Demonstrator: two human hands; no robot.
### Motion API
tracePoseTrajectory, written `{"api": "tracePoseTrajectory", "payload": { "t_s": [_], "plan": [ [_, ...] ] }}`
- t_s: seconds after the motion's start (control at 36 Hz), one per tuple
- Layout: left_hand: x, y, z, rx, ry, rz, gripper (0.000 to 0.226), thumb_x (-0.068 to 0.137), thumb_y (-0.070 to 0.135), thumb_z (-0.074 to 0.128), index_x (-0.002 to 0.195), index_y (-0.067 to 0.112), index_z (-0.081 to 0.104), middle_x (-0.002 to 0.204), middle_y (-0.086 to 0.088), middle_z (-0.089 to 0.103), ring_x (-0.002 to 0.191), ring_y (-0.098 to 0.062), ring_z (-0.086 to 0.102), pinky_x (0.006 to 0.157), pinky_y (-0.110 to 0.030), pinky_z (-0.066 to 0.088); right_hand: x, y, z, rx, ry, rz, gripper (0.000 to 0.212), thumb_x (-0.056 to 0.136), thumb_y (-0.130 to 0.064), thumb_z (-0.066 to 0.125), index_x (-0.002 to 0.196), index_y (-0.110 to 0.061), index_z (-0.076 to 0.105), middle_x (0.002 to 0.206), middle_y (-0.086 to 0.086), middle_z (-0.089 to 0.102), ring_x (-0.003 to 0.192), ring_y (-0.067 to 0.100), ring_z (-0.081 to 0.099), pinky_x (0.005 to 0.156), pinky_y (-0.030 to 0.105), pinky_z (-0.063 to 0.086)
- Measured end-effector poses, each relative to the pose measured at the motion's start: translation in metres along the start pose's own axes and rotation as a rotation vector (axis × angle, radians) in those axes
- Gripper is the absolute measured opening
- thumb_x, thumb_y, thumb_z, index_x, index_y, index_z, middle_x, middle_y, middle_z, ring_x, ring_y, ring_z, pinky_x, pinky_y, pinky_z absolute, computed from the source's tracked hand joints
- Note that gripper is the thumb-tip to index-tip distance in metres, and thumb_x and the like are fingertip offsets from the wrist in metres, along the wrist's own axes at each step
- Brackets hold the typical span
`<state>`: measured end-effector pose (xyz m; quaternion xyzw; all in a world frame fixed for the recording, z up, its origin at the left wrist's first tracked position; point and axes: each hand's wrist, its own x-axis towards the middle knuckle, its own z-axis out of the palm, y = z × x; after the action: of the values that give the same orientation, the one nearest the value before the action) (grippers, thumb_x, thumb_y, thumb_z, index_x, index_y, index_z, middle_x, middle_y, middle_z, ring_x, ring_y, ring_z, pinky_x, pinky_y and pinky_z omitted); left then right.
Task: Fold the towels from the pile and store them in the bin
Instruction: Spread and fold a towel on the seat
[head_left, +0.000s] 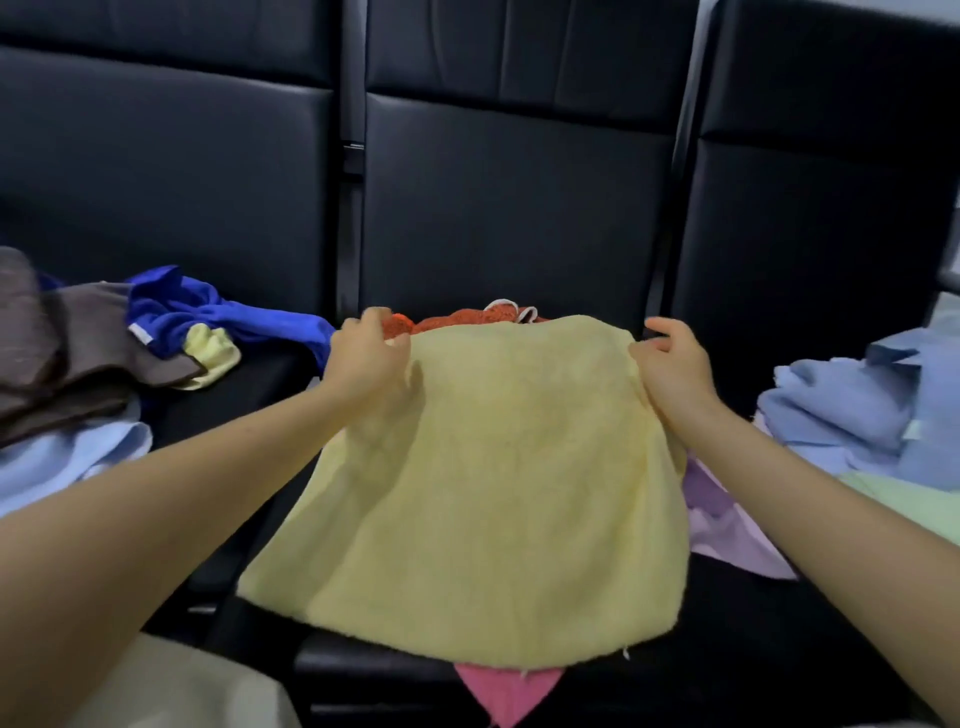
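Terrycloth, pale yellow and fuzzy: the yellow towel (483, 467) lies spread over the middle black seat (514, 208), its far corners pinched by the left hand (363, 358) and right hand (675, 369). An orange towel (441, 319) peeks beyond it, a pink cloth (506, 691) beneath. Brown and blue towels (104, 338) are heaped left, pale blue ones (857, 415) right.

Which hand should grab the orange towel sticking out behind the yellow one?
Probably left. The left hand grips the large yellow terry towel's far corner right beside the orange fuzzy towel; the right hand sits farther away.
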<state>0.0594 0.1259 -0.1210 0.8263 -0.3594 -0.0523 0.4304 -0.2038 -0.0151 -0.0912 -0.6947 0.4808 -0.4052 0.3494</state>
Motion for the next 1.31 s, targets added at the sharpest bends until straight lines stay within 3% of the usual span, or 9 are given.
{"api": "tracePoseTrajectory", "payload": {
  "t_s": [0.14,0.25,0.36,0.53,0.64,0.78,0.89,1.08,1.31],
  "plan": [
    [-0.055,0.036,-0.002,0.071,-0.041,0.326,0.035,0.097,0.027,0.052,0.131,0.021,0.052,0.119,-0.002,0.055,0.111,-0.019,0.051,0.09,-0.031,0.041,-0.066,0.011,-0.038,0.082,-0.084,0.037,0.031,0.093,-0.023,0.062,0.124,-0.019,0.056,0.099,-0.004,0.061,0.082,0.005,0.057,0.065,0.021,0.042],
    [-0.101,0.054,-0.009,0.006,-0.146,0.493,0.017,0.095,0.025,0.056,0.11,0.024,0.062,0.098,0.007,0.058,0.085,-0.01,0.054,0.076,-0.025,0.043,-0.091,0.012,-0.06,0.194,-0.254,0.244,0.028,0.092,-0.027,0.066,0.112,-0.007,0.061,0.091,0.021,0.061,0.074,0.021,0.056,0.063,0.042,0.058],
    [-0.14,0.049,-0.011,0.033,-0.317,0.568,0.007,0.092,0.028,0.06,0.095,0.025,0.065,0.09,0.006,0.06,0.081,-0.01,0.056,0.072,-0.025,0.044,-0.105,0.021,-0.068,0.413,-0.464,0.425,0.012,0.094,-0.02,0.062,0.106,-0.016,0.064,0.086,0.002,0.074,0.073,0.016,0.072,0.057,0.029,0.055],
    [-0.173,0.006,-0.003,0.172,-0.629,0.493,0.049,0.084,0.056,0.058,0.125,0.031,0.055,0.119,0.011,0.048,0.111,-0.003,0.046,0.097,-0.015,0.035,-0.118,0.041,-0.081,0.143,-0.746,0.314,0.044,0.079,-0.029,0.076,0.117,-0.011,0.066,0.107,0.006,0.074,0.099,0.021,0.071,0.085,0.032,0.052],
    [-0.186,-0.008,-0.005,0.141,-0.601,0.509,0.073,0.071,0.072,0.036,0.133,0.036,0.05,0.124,0.016,0.042,0.118,0.003,0.04,0.103,-0.013,0.028,-0.127,0.043,-0.092,-0.094,-0.855,0.105,0.012,0.086,-0.019,0.073,0.095,-0.011,0.071,0.083,-0.001,0.073,0.076,0.01,0.064,0.071,0.023,0.048],
    [-0.188,-0.01,-0.004,0.16,-0.55,0.546,0.072,0.074,0.073,0.033,0.133,0.036,0.05,0.124,0.015,0.044,0.117,0.0,0.042,0.102,-0.012,0.029,-0.13,0.044,-0.106,-0.121,-0.733,-0.022,0.022,0.085,-0.027,0.073,0.099,-0.01,0.073,0.08,0.011,0.073,0.07,0.016,0.063,0.066,0.025,0.045],
    [-0.192,-0.009,-0.003,0.193,-0.522,0.581,0.072,0.075,0.072,0.031,0.133,0.034,0.05,0.122,0.014,0.044,0.115,-0.001,0.041,0.098,-0.009,0.028,-0.13,0.054,-0.114,-0.291,-0.651,-0.011,0.009,0.088,-0.017,0.071,0.087,-0.009,0.07,0.049,-0.002,0.042,0.041,0.007,0.035,0.044,0.017,0.028],
    [-0.202,-0.007,-0.005,0.136,-0.451,0.669,0.019,0.077,0.061,0.044,0.088,0.046,0.044,0.095,0.017,0.049,0.096,0.0,0.046,0.077,-0.012,0.038,-0.142,0.057,-0.106,-0.567,-0.245,-0.291,0.028,0.08,-0.026,0.073,0.081,-0.026,0.045,0.064,-0.001,0.054,0.058,0.011,0.048,0.062,0.033,0.042],
    [-0.196,0.003,-0.009,0.181,-0.671,0.71,0.01,0.09,0.04,0.059,0.086,0.032,0.055,0.083,0.012,0.045,0.08,-0.005,0.046,0.068,-0.013,0.036,-0.167,0.039,-0.064,-0.573,-0.722,-0.725,0.035,0.076,-0.063,0.061,0.091,-0.034,0.052,0.09,-0.017,0.053,0.088,0.005,0.049,0.075,0.025,0.044]
  ]
}}
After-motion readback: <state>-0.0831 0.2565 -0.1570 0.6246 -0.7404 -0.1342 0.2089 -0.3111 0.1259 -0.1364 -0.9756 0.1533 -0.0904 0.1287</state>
